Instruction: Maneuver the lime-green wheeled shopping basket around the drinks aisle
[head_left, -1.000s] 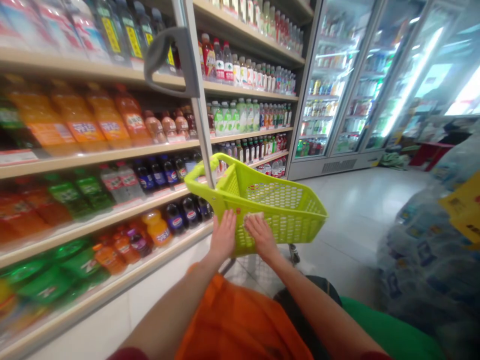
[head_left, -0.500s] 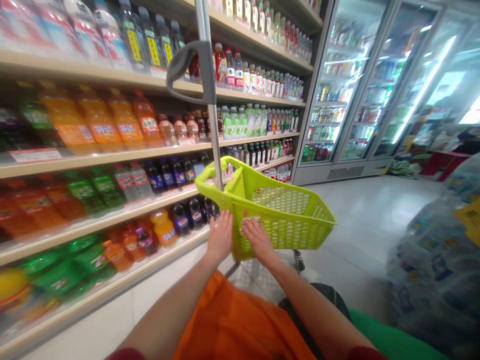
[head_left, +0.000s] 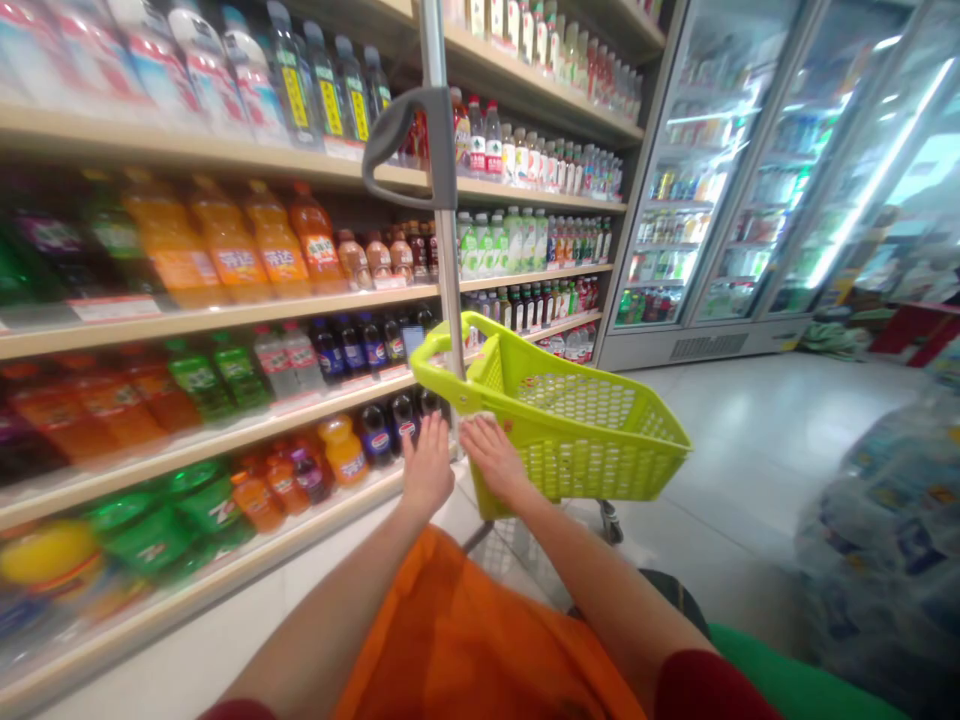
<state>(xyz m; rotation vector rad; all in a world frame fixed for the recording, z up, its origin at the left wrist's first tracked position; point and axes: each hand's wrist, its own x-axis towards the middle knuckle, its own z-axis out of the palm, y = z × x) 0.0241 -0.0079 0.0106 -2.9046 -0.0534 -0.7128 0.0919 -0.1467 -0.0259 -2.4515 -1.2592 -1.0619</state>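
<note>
Pressing pale cloth (head_left: 482, 416) to green basket (head_left: 541, 412) with open right hand (head_left: 496, 462); holding left hand (head_left: 429, 468) open at left. Looking light, stiff; offering left handle (head_left: 421, 362) for grip.

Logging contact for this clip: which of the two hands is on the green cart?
The right hand, fingers over a pale cloth against the green cart; the left hand is beside it, with no cloth in view.

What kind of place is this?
Likely a small supermarket or convenience store: shelves lined with bottled drinks, glass-door fridges stocked with drinks, and a green shopping cart.
</note>
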